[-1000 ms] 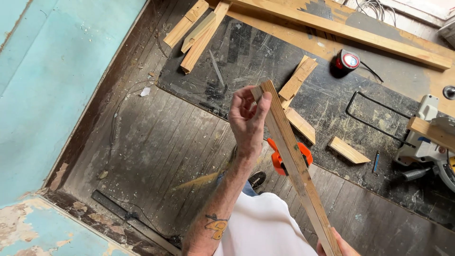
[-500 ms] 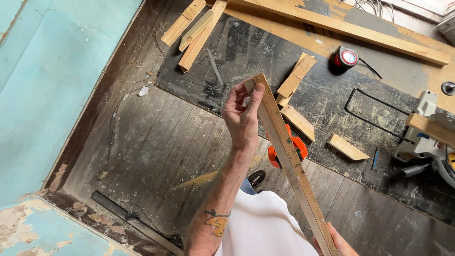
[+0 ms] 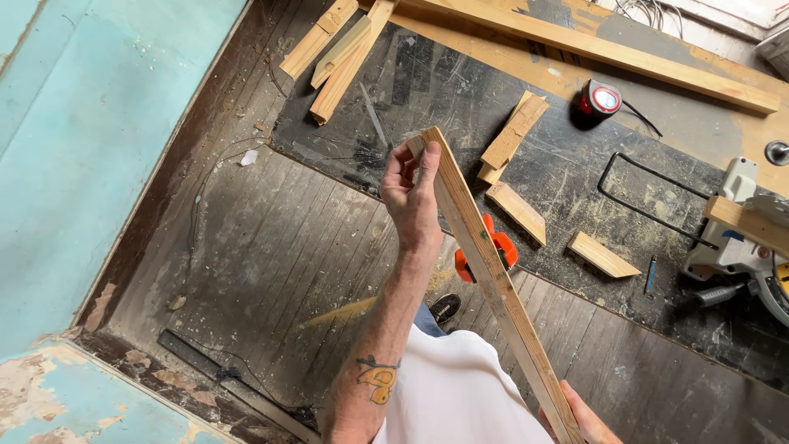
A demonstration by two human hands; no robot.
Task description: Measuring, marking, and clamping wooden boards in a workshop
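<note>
dark plank floor (image 3: pixel 246 247) | left hand (image 3: pixel 411 193) grips wood strip (image 3: pixel 485 271) top | right hand (image 3: pixel 588 419) holds bottom

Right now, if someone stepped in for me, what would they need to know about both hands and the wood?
Left hand: grip closed on the top end of a long wooden strip, held up at a slant over the floor.
Right hand: at the strip's lower end, mostly out of frame; grip cannot be judged.
Nearby on the dark floor mat: short angled offcuts, a red tape measure, an orange tool partly behind the strip. Miter saw at the right edge.
Done: several pieces cut. Left: the strip is in hand, not set down or fitted anywhere.
</note>
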